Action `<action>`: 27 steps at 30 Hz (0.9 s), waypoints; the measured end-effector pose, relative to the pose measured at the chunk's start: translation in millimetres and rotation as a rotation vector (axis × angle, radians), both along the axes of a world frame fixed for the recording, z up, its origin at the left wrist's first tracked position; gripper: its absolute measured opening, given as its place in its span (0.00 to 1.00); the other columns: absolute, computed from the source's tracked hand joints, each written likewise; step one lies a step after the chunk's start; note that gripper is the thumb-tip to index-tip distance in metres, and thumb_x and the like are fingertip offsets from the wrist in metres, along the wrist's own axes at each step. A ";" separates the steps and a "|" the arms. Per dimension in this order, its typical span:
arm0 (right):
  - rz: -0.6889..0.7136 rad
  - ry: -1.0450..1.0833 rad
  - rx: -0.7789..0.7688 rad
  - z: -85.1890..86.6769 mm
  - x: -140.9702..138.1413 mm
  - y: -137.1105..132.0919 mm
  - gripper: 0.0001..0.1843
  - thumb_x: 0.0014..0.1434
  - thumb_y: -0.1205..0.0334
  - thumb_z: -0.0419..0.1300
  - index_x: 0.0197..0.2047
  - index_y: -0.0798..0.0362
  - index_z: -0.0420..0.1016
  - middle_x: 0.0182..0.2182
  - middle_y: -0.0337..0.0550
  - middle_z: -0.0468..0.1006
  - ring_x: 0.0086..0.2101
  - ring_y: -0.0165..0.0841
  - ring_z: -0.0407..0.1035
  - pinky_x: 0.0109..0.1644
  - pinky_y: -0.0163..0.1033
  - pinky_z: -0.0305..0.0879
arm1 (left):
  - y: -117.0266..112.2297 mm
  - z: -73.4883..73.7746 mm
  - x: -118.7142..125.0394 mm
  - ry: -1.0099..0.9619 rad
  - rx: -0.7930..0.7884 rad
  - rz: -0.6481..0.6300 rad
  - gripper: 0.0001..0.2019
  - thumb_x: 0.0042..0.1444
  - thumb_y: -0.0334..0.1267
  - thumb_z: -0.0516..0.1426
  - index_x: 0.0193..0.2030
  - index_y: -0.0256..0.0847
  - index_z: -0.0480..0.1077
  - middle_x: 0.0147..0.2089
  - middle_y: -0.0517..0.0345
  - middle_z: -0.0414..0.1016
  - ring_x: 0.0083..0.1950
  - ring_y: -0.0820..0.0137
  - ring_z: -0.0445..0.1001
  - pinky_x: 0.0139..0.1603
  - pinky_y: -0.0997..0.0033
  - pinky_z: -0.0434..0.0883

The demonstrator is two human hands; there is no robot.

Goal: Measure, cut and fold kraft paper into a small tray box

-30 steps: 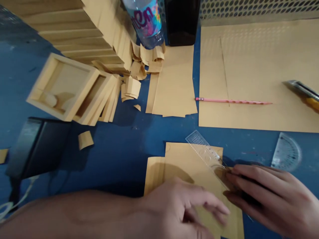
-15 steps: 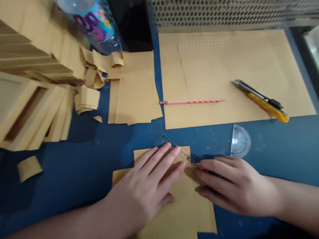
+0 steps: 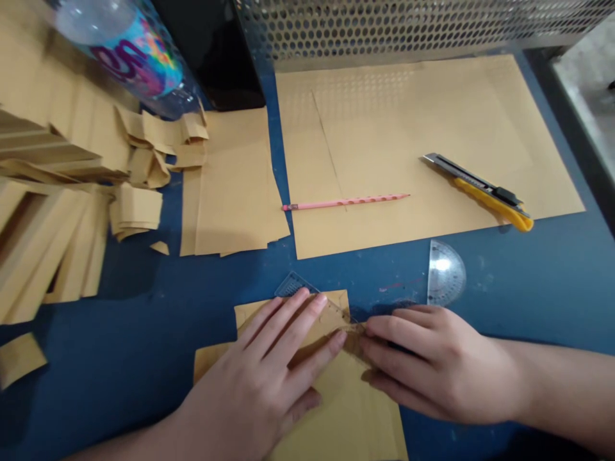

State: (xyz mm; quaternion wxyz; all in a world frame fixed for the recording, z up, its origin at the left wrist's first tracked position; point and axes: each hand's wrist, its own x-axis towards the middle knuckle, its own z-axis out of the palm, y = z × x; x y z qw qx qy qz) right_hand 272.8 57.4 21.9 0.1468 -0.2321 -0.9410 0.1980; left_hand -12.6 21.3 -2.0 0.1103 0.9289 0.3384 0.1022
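Note:
My left hand (image 3: 262, 368) lies flat with fingers spread, pressing a clear plastic ruler (image 3: 295, 283) onto a notched brown card sheet (image 3: 336, 410). The ruler runs diagonally across the card's upper part, its far-left end sticking out past the edge. To the right, my right hand (image 3: 432, 362) has its fingers closed at the card's upper right edge, near the ruler's other end. A raised bit of card shows between the hands. The fingertips of the right hand partly hide what they pinch, and the left hand covers much of the ruler.
A pink pencil (image 3: 346, 202) and a yellow utility knife (image 3: 480, 189) lie on a large brown sheet (image 3: 408, 128). Nearby are a clear protractor (image 3: 446, 274), smaller cut sheets (image 3: 233, 186), folded card pieces (image 3: 72, 243), a bottle (image 3: 129, 57), a black phone-like slab (image 3: 216, 51) and a perforated metal panel (image 3: 384, 29).
The whole view has shifted, so things on the table appear further left. Both hands keep nearly the same hold on the ruler and card.

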 end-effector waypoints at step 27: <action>-0.016 -0.021 -0.056 -0.5 1.4 -3.0 0.12 0.73 0.63 0.58 0.53 0.58 0.79 0.42 0.48 0.79 0.40 0.33 0.77 0.42 0.38 0.78 | 3.6 0.5 -1.1 0.009 -0.028 -0.044 0.24 0.75 0.50 0.50 0.73 0.47 0.66 0.77 0.44 0.60 0.80 0.49 0.51 0.76 0.48 0.52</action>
